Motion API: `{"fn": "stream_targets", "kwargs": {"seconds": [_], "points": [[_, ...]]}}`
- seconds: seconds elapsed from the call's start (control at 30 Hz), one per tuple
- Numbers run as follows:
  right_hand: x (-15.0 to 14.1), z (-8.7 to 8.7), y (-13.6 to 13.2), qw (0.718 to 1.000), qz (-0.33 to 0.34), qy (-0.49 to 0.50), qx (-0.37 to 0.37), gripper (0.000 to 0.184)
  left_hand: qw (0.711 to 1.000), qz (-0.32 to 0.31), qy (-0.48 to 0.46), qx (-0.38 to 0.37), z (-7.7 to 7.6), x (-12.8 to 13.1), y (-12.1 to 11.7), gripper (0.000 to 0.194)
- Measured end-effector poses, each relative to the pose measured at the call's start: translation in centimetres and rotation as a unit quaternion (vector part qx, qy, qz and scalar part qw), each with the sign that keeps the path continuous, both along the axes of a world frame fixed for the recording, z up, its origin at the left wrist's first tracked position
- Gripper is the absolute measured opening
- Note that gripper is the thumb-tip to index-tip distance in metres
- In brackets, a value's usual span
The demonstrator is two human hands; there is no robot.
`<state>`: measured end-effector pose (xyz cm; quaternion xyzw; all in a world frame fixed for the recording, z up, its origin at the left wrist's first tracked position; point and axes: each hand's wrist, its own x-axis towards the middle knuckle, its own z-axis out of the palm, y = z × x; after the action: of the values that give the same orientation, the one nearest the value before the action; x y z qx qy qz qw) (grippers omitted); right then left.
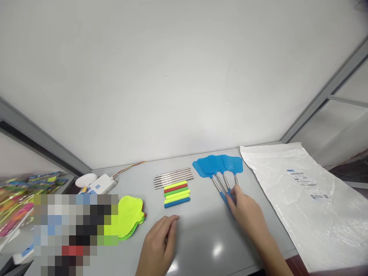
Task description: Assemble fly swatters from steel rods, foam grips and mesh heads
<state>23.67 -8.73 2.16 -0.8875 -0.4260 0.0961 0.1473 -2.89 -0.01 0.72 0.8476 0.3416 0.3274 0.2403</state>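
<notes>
Mostly aslant, blue swatters (212, 165) point wallward — handles (223, 197) in right hand (247, 212).

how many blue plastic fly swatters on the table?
4 visible, fanned out beyond the right hand, left of the white plastic package: leftmost head, second head, third head, rightmost head. Heads overlap; another may be hidden.

Shiny metal rods (173, 178), smooth plastic tubes (177, 197), glossy grey tabletop (201, 245).

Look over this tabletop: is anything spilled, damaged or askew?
Nothing looks spilled or broken. Slightly askew: the blue fly swatters, fanned unevenly at the right hand, while the metal rods and coloured tubes lie in rows.
</notes>
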Motion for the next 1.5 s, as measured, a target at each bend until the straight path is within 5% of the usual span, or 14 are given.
{"fn": "stream_targets", "kwargs": {"seconds": [0.2,0.43,0.57,0.7,0.9,1.13,1.3,1.5], "points": [[-0.3,-0.8,-0.3,0.998,-0.014,-0.028,0.048,0.015,0.996,0.084,-0.029,-0.020,0.2,-1.9,-0.5,0.021],[-0.4,-1.4,-0.8,0.990,-0.021,-0.046,0.129,0.021,0.990,0.104,-0.066,-0.061,0.7,-1.4,-1.1,0.025],[-1.5,-1.2,-1.1,0.967,0.043,-0.045,0.247,0.035,0.984,0.125,-0.095,-0.083,0.7,-1.4,-1.1,0.026],[-3.4,-1.1,-0.1,0.949,0.115,0.013,0.294,0.028,0.982,0.126,-0.097,-0.099,0.5,-1.7,-0.9,0.027],[-5.1,0.3,3.7,0.927,0.302,-0.033,0.220,0.039,0.985,0.084,-0.068,-0.137,0.4,-2.0,-0.9,0.024],[-6.5,3.8,13.5,0.918,0.380,-0.080,0.083,0.041,0.988,0.086,-0.020,-0.125,0.5,-1.3,-0.7,0.027],[-7.1,2.3,19.7,0.904,0.418,-0.073,0.051,0.030,0.989,0.094,0.058,-0.093,0.1,-0.8,-0.9,0.038],[-7.2,0.9,21.5,0.894,0.445,-0.045,0.027,0.023,0.985,0.109,0.117,-0.063,-0.5,0.0,-0.7,0.043]]}}
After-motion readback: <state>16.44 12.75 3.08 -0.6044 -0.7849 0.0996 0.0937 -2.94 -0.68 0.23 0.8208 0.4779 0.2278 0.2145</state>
